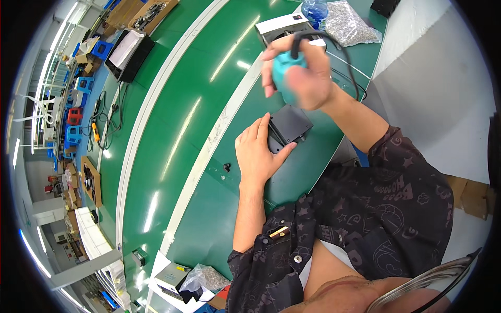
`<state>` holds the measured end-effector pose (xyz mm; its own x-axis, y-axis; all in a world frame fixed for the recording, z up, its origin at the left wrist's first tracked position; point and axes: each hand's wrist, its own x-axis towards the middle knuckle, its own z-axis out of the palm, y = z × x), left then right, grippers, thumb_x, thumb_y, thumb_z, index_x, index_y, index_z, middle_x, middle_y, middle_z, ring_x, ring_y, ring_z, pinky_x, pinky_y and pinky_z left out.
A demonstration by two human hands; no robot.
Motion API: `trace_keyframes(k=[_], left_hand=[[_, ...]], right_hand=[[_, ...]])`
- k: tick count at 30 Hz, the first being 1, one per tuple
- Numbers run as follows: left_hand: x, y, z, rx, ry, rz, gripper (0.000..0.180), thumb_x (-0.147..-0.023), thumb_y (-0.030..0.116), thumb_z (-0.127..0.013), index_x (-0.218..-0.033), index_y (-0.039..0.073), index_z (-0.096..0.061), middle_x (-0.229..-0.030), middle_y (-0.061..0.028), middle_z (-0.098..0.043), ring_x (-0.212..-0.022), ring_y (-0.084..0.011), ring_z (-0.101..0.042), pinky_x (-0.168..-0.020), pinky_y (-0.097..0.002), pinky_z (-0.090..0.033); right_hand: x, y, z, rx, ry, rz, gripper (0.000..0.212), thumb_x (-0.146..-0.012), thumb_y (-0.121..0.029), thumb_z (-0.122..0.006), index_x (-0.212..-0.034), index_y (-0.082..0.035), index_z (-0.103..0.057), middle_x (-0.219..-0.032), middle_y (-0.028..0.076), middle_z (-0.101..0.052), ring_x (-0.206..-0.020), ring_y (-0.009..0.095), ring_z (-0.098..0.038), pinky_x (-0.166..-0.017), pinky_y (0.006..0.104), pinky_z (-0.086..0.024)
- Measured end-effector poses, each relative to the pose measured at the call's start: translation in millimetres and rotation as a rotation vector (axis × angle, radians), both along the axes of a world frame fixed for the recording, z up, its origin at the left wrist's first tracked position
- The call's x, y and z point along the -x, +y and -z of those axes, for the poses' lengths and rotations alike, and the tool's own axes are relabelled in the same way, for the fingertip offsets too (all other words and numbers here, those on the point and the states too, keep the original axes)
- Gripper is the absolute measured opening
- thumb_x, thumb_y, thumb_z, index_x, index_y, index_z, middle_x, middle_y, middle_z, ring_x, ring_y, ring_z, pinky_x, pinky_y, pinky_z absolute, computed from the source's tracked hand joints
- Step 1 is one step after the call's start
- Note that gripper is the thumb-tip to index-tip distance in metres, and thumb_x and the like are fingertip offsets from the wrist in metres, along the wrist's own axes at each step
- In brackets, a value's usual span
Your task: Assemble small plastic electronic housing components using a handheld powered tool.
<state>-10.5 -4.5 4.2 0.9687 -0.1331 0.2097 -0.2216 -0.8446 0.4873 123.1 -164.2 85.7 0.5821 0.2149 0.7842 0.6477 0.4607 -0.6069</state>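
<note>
A small black box (294, 124) with a flat, screw-dotted face sits on the green table in front of me. My left hand (257, 154) steadies it, fingers along its far left side and thumb at its near edge. Above the box, my right hand (315, 78) is wrapped round a teal corded electric screwdriver (282, 70), smeared by motion. The tool's tip is hidden, so I cannot tell whether it touches the box. Beside my left wrist lie small black parts (227, 167).
A white-fronted device (282, 24), a blue clear bottle (314, 11) and a bag of small pieces (348, 26) stand at the far right. The black cord (342, 47) loops beside my right forearm. Nearer left are a grey box (171, 275) and another clear bag (211, 276).
</note>
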Motion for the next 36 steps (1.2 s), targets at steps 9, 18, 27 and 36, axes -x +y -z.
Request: trace_keyframes(k=[9, 18, 27, 36], left_hand=[[7, -6, -6, -0.026, 0.083, -0.05, 0.086, -0.07, 0.047, -0.089, -0.14, 0.006, -0.059, -0.129, -0.009, -0.068, -0.107, -0.0295, -0.062, -0.099, -0.0407, -0.043], [11, 1, 2, -0.027, 0.046, -0.065, 0.089, -0.069, 0.049, -0.09, -0.14, 0.005, -0.059, -0.126, -0.0093, -0.068, -0.108, -0.0287, -0.061, -0.1, -0.0396, -0.042], [10, -3, -4, -0.018, 0.058, -0.037, 0.086, -0.07, 0.05, -0.089, -0.138, 0.005, -0.061, -0.128, -0.009, -0.067, -0.11, -0.0284, -0.061, -0.102, -0.0403, -0.042], [10, 1, -4, -0.011, 0.066, -0.034, 0.086, -0.07, 0.049, -0.089, -0.138, 0.004, -0.061, -0.127, -0.0094, -0.066, -0.11, -0.0283, -0.061, -0.102, -0.0404, -0.041]], right_hand=[[-12, -54, -40, -0.186, -0.152, 0.279, 0.052, -0.109, -0.052, -0.045, -0.131, -0.005, -0.052, -0.087, 0.019, -0.068, -0.061, 0.026, -0.067, -0.05, 0.0321, -0.054], [-1, -21, -36, -0.058, 0.307, 0.112, 0.031, -0.11, -0.027, -0.047, -0.126, -0.001, -0.051, -0.077, 0.011, -0.065, -0.048, 0.019, -0.058, -0.047, 0.0269, -0.051], [42, 13, -18, 0.051, -0.006, 0.076, 0.049, -0.11, -0.049, -0.046, -0.127, -0.003, -0.05, -0.086, 0.017, -0.068, -0.06, 0.023, -0.067, -0.051, 0.0309, -0.054], [33, 29, -9, 0.034, -0.055, 0.025, 0.042, -0.108, -0.038, -0.049, -0.127, 0.0, -0.05, -0.087, 0.015, -0.066, -0.062, 0.022, -0.066, -0.052, 0.0297, -0.053]])
